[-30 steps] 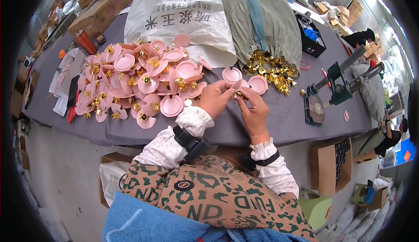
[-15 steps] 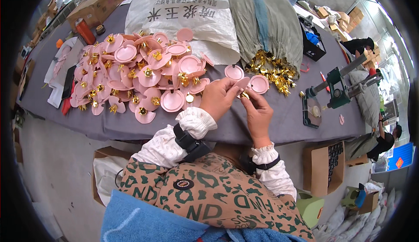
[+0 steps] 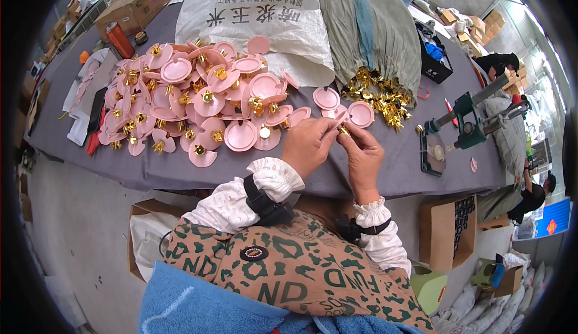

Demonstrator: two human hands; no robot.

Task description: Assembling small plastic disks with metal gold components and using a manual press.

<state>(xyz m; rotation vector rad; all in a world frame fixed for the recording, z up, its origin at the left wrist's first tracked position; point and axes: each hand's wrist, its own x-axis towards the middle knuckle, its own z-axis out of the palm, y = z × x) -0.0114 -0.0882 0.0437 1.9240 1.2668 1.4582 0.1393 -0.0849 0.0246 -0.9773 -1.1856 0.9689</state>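
Note:
My left hand (image 3: 308,148) pinches a thin pink disc (image 3: 339,118), tilted so that little of its face shows. Close against it, my right hand (image 3: 365,156) has its fingertips closed on a small gold crown-shaped piece (image 3: 345,131), partly hidden by the fingers. Just beyond my hands lie loose pink discs, one flat with a raised rim (image 3: 326,98) and another to its right (image 3: 361,114). Left of my hands is a heap of pink discs (image 3: 208,102), many with gold crown pieces on them. Shiny gold pieces (image 3: 385,102) spill from a grey-green sack (image 3: 376,33).
A white woven sack (image 3: 256,15) lies behind the heap. At the right stands a green hand press (image 3: 463,120) on the grey tablecloth (image 3: 385,174). An orange-red bottle (image 3: 120,40), a cardboard box (image 3: 141,3) and a black bin (image 3: 435,63) border the work area. Other people are at far right.
My hands have drawn slightly closer together around the disc and gold piece. The disc has turned more edge-on. The whole view has shifted a little.

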